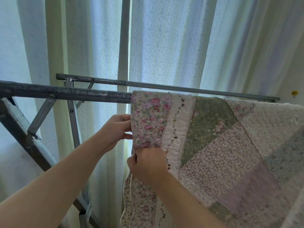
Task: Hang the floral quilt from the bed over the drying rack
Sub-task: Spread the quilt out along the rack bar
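The floral quilt (222,145), a patchwork of pink roses, green and lilac squares, hangs draped over the near bar of the grey metal drying rack (65,93) and fills the right half of the view. My left hand (117,129) pinches the quilt's left edge just below the bar. Lower down, my right hand (146,163) grips the same edge, with the rose-print border bunched over its knuckles. The quilt's lower part runs out of view at the bottom.
A second, thinner rack bar (164,87) runs behind the first. The rack's slanted legs (24,137) stand at the left. White lace curtains (164,46) cover a window with a vertical frame post (124,38) right behind the rack.
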The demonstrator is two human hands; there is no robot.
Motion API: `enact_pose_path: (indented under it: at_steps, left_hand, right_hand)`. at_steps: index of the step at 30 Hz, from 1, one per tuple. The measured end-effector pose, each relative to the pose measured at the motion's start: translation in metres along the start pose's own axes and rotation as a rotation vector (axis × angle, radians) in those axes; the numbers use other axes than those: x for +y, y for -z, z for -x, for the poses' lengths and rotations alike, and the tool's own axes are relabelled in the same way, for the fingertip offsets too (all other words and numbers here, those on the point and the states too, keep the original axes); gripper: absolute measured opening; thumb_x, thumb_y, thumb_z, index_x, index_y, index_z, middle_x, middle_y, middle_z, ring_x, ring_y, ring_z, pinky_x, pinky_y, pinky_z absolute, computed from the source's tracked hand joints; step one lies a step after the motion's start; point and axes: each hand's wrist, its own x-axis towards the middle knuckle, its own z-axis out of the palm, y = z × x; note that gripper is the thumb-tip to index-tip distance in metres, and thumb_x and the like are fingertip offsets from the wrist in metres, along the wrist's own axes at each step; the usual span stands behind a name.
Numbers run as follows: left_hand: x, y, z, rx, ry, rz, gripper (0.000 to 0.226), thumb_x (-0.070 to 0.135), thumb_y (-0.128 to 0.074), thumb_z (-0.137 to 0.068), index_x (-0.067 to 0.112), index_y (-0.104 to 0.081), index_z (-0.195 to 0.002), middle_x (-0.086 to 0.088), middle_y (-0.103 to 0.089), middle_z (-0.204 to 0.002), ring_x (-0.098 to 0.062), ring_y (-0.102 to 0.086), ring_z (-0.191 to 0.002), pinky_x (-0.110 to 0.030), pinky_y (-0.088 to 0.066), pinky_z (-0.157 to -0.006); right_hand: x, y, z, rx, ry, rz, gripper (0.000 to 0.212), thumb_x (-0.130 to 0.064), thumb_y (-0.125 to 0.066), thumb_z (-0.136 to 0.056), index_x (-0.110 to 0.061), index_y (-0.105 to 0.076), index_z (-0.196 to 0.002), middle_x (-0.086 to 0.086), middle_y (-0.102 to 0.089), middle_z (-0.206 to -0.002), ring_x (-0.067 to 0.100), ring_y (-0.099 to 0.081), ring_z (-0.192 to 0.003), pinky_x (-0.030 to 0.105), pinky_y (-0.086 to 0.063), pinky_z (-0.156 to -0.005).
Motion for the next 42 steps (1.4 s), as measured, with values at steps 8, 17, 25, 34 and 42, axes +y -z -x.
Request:
enact_pose_path:
  at_steps: [8, 17, 25, 34, 42]
  left_hand:
    - [0.005, -0.004, 0.006, -0.048, 0.044, 0.001, 0.046, 0.005, -0.046, -0.091, 0.022, -0.07, -0.056, 0.008, -0.066, -0.054, -0.005, -0.06, -0.049, -0.018, -0.05, -0.047]
    - [-0.007, -0.015, 0.024, -0.216, 0.037, 0.12, 0.038, 0.068, -0.046, -0.07, 0.047, -0.066, -0.095, 0.014, -0.07, -0.104, -0.006, -0.064, -0.097, -0.026, -0.054, -0.075]
    - [-0.012, -0.033, 0.024, 0.011, 0.079, 0.14, 0.016, 0.029, -0.065, -0.077, 0.021, -0.066, -0.091, 0.007, -0.074, -0.087, -0.012, -0.069, -0.082, -0.017, -0.053, -0.061]
    - [-0.016, -0.042, 0.029, 0.188, 0.087, 0.181, 0.018, 0.028, -0.061, -0.081, 0.017, -0.069, -0.092, -0.002, -0.074, -0.09, -0.021, -0.069, -0.085, -0.027, -0.055, -0.067]
    - [-0.004, -0.068, 0.03, 0.865, -0.137, -0.618, 0.036, 0.032, -0.073, -0.072, 0.017, -0.046, -0.092, -0.005, -0.057, -0.095, -0.023, -0.056, -0.082, -0.041, -0.049, -0.072]
  right_hand:
    - [0.008, -0.017, 0.004, 0.064, 0.046, -0.053, 0.032, -0.037, -0.057, -0.079, -0.012, -0.057, -0.06, 0.006, -0.058, -0.05, 0.024, -0.049, -0.042, 0.025, -0.034, -0.047]
    - [0.007, -0.018, 0.016, -0.037, 0.047, 0.018, 0.028, -0.023, -0.05, -0.078, -0.015, -0.042, -0.053, -0.001, -0.038, -0.042, 0.019, -0.039, -0.038, 0.015, -0.021, -0.04]
    - [0.017, -0.018, 0.024, -0.043, 0.221, -0.169, 0.023, -0.019, -0.053, -0.085, -0.003, -0.06, -0.071, 0.016, -0.063, -0.064, 0.03, -0.056, -0.055, 0.036, -0.048, -0.054]
    - [0.057, 0.044, 0.004, 0.549, 0.237, -0.189, 0.004, -0.009, -0.064, -0.076, -0.008, -0.067, -0.078, 0.007, -0.066, -0.076, 0.02, -0.058, -0.072, 0.027, -0.047, -0.06]
    - [0.11, 0.09, -0.034, 0.5, 0.161, 0.129, 0.062, -0.041, -0.071, -0.071, -0.012, -0.053, -0.123, 0.012, -0.057, -0.124, 0.03, -0.044, -0.121, 0.058, -0.023, -0.103]
